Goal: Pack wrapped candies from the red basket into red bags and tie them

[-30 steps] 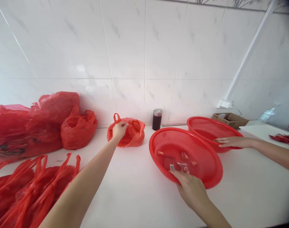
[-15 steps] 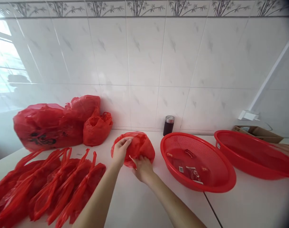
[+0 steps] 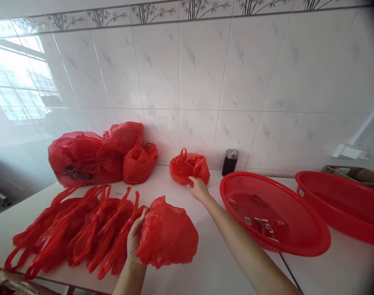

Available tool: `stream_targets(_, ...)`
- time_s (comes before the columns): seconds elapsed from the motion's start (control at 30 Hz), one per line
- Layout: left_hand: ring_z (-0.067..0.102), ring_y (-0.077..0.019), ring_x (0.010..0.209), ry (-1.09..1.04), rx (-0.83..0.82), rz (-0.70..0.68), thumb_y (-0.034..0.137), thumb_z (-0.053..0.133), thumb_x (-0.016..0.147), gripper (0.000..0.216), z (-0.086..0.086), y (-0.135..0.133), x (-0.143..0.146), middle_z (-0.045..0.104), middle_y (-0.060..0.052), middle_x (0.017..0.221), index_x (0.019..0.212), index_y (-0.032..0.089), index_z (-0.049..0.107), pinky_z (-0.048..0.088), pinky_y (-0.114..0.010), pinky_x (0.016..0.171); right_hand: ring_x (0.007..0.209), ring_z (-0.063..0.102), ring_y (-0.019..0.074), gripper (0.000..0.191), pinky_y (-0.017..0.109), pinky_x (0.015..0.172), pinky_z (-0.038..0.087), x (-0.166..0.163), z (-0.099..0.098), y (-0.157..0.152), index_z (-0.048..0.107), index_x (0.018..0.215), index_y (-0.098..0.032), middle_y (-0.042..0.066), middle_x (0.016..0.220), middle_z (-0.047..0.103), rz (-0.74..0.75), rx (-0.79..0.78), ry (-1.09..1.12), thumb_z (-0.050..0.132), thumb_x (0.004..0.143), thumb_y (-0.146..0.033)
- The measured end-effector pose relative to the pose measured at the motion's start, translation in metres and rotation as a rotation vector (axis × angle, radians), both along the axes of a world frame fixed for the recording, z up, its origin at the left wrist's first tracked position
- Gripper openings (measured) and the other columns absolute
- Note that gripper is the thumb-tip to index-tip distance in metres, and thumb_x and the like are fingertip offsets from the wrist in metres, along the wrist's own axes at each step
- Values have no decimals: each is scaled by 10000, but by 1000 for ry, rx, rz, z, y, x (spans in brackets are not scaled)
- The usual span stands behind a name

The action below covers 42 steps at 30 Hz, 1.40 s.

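My left hand (image 3: 137,237) is closed on the left side of a crumpled red plastic bag (image 3: 170,235), held near the front of the table. My right hand (image 3: 199,189) reaches forward to a second red plastic bag (image 3: 189,169) by the wall, its fingers closed at that bag's front edge. One looped handle stands up from this second bag. To the left, several red plastic bags (image 3: 82,229) lie in a row with their handles toward the front. What the held bag contains, if anything, is hidden.
A red perforated basin (image 3: 322,241) with a few wrapped packets (image 3: 266,229) stands to the right. Beyond it are another red basin (image 3: 343,221) and a cardboard box (image 3: 355,174). A dark lidded canister (image 3: 230,163) stands by the wall. Big filled red bags (image 3: 85,159) sit back left.
Both hands were on one red bag in the middle. Now my left hand holds a bag nearer me, while my right hand is at another farther back. The view has shifted left.
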<state>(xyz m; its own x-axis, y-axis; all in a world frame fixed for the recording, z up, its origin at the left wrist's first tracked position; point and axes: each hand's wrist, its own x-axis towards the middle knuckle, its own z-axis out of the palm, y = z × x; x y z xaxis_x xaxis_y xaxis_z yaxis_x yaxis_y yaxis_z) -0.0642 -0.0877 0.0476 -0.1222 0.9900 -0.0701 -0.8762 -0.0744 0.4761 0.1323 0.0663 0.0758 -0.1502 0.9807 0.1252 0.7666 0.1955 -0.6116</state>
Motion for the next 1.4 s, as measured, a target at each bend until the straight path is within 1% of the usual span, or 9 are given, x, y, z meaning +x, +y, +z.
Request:
stream_targets(0.3,466,-107,538,367,153,-325,308,731,667,203,13,-18,11,503,38,641,737,230,557,404,-220,521,699,605,141,330,238,605,481,40,-8,-136,666,959,-179,17,811,653,606,-343,599,603,850,-484)
stream_targets(0.4,419,-109,564,640,207,-210,408,728,695,256,12,-15,2,472,33,661,711,221,553,374,-219,537,651,546,113,259,223,591,452,71,7,-157,629,844,-170,-1,757,602,458,-241,670,610,859,-428)
stream_targets(0.57,438,-140,592,1264,291,100,332,705,744,260,5,-8,3,473,24,605,605,219,516,391,-247,617,735,572,135,198,238,638,480,99,20,-179,616,908,-188,23,828,611,-81,356,714,579,893,-382)
stream_targets(0.7,560,-203,759,1522,297,528,296,717,713,140,-5,-9,9,606,-7,750,679,248,590,408,-295,789,880,611,171,220,296,756,515,103,14,-190,605,1036,-192,61,965,631,-450,735,838,613,877,-343)
stream_targets(0.87,564,-263,970,1541,211,583,270,729,667,141,-14,-19,7,659,-43,938,791,262,662,385,-325,892,928,623,189,197,314,779,526,102,-1,-199,612,1044,-183,84,1004,640,-491,812,797,599,887,-301)
stream_targets(1.03,512,-234,1079,1287,268,732,217,672,743,181,12,-55,37,543,-31,1060,853,278,541,331,-395,1029,956,626,195,175,337,803,540,91,-19,-206,613,1071,-199,83,1021,648,-344,771,629,554,912,-241)
stream_targets(1.17,441,-324,1234,1493,454,570,177,739,671,205,26,-63,71,594,-63,1196,827,303,703,175,-487,1123,910,631,187,156,349,812,536,81,-22,-213,615,1052,-204,67,978,651,-272,782,544,535,919,-215)
stream_targets(1.27,327,-390,1334,1752,510,308,230,708,716,116,11,-47,83,581,-48,1310,784,319,738,13,-565,1117,901,630,183,162,342,816,530,81,-22,-217,612,1058,-205,60,966,648,-272,804,534,547,910,-202)
stream_targets(1.4,594,-352,1014,1898,398,115,238,629,773,149,-18,-28,79,710,-59,1062,833,325,735,61,-601,1076,927,622,179,168,334,836,520,97,-26,-218,608,1069,-203,65,1000,643,-335,767,565,549,913,-217)
